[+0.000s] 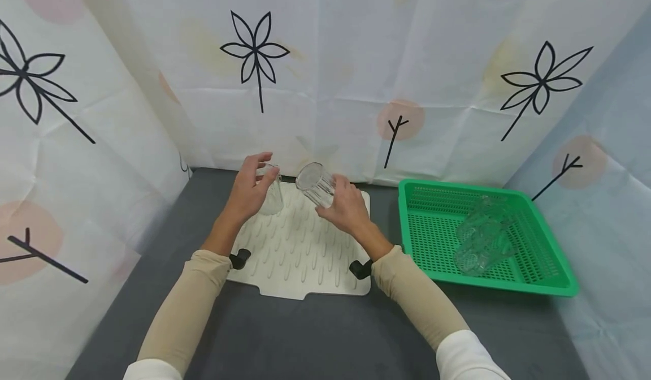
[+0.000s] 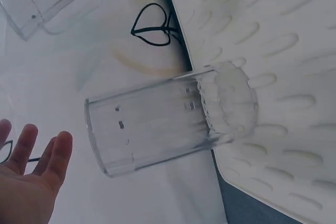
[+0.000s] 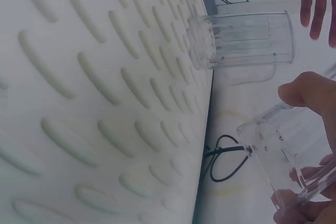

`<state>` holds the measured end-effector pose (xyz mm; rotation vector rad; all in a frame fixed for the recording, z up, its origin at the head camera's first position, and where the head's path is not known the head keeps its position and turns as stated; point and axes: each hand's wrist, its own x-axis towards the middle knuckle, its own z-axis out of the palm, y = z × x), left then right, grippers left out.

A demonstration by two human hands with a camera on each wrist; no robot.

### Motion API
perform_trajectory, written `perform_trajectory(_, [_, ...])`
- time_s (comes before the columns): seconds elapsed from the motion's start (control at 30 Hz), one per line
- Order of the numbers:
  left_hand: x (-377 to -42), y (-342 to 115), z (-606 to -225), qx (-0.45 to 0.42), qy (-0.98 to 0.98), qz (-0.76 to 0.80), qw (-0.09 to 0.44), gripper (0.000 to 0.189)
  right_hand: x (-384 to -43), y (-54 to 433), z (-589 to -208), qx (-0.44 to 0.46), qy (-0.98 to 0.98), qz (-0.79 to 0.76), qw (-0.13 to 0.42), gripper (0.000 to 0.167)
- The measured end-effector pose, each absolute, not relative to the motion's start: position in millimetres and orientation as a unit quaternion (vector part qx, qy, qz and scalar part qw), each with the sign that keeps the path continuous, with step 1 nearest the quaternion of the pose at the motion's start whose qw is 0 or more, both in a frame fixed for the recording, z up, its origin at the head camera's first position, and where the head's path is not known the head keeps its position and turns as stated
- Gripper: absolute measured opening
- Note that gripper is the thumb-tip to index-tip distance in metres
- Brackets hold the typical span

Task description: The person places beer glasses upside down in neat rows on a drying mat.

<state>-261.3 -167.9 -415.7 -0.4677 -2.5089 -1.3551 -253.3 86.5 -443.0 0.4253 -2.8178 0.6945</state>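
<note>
In the right wrist view the frame cuts off the glass (image 1: 312, 182) in the right hand (image 1: 348, 204), whose grip grasps it, tilted, at 12 o'clock over the pale ribbed mat (image 1: 305, 267). The left hand (image 1: 249, 190) is released, partly hiding a clear, upright tumbler (image 1: 273, 203) at the mat's 11 o'clock. In the green basket (image 1: 508, 287), at 3 o'clock, transparent glassware (image 1: 480, 244) overlaps, too blurred to count.

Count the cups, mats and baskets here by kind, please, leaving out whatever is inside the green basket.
White mat: 1
Green basket: 1
Clear cups: 2, the standing cup on the mat and the held cup in the right hand
Total: 4
</note>
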Motion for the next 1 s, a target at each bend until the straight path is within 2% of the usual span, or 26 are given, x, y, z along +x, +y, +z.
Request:
perform_trajectory(0.2, [-266.8,-191.2,-423.8,-0.113,-0.871,-0.459,0.135,0.059,-262.4,78.5,-455.2,0.094,-0.929,0.351,0.073,0.088])
perform_trajectory(0.4, [-271.9,-215.2,-437.3,-0.066,-0.892,-0.431,0.121,0.064,-270.3,77.1,-472.6,0.047,-0.898,0.43,0.077,0.09])
perform_trajectory(0.7, [-271.3,-244.6,-453.1,0.006,-0.92,-0.391,0.026,0.076,-279.1,76.5,-497.4,-0.01,-0.859,0.508,0.066,0.093])
perform_trajectory(1.0, [-270.1,-265.3,-488.6,0.008,-0.947,-0.32,-0.033,0.07,-279.6,75.2,-516.6,-0.045,-0.847,0.527,0.055,0.094])
